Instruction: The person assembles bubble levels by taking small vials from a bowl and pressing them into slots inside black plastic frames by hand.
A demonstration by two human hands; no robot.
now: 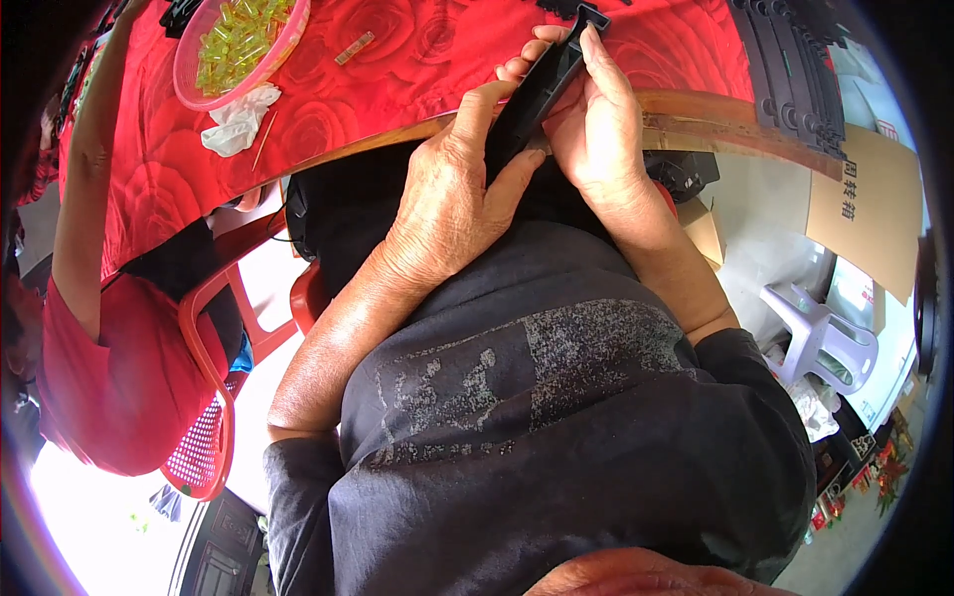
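Note:
Both hands hold a long, narrow black plastic part (537, 94) at a slant over the front edge of the table. It has a hollow, channel-like side and a flared far end. My left hand (447, 184) grips its near left side, the thumb lying across the near end and the fingers along it. From the right, my right hand (599, 124) wraps round the part, its thumb near the far end and several fingertips showing beyond it. The part's underside is hidden by the hands.
A pink basket (184, 74) of yellow-green clear plastic pieces (243, 45) stands on the red rose-patterned cloth (407, 50). Crumpled white tissue (238, 121) lies nearby. Similar black parts (790, 79) line the right. A co-worker in red (129, 377) sits left; a cardboard box (865, 214) stands right.

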